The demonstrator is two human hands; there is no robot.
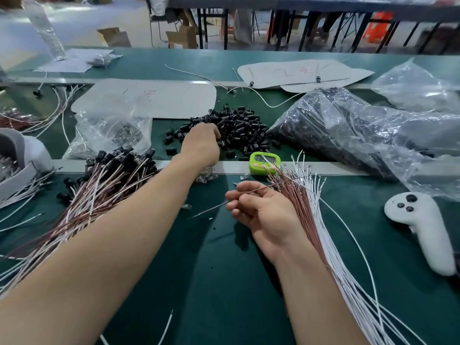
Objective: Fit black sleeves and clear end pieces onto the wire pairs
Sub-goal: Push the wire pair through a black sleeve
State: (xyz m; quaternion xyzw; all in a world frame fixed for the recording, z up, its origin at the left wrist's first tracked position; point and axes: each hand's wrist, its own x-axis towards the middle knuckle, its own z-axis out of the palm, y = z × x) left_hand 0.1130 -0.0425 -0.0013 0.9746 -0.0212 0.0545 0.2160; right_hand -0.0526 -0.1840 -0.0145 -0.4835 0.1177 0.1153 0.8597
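My left hand (200, 143) reaches forward into the loose pile of black sleeves (239, 128), its fingertips buried among them and hidden from view. My right hand (261, 207) hovers over the green mat and pinches a thin wire pair (254, 191) between thumb and fingers; a bare end pokes out to the left. A bundle of bare red and white wires (306, 207) lies under and right of that hand. Finished wires with black sleeves (109, 175) are heaped on the left. A few clear end pieces (205, 178) lie by the table seam.
A green timer (264, 162) sits behind the right hand. A clear bag of small parts (109, 131) lies at left, a big bag of black sleeves (348, 130) at right. A white controller (423, 230) rests far right. Grey headset (17, 155) sits at the left edge.
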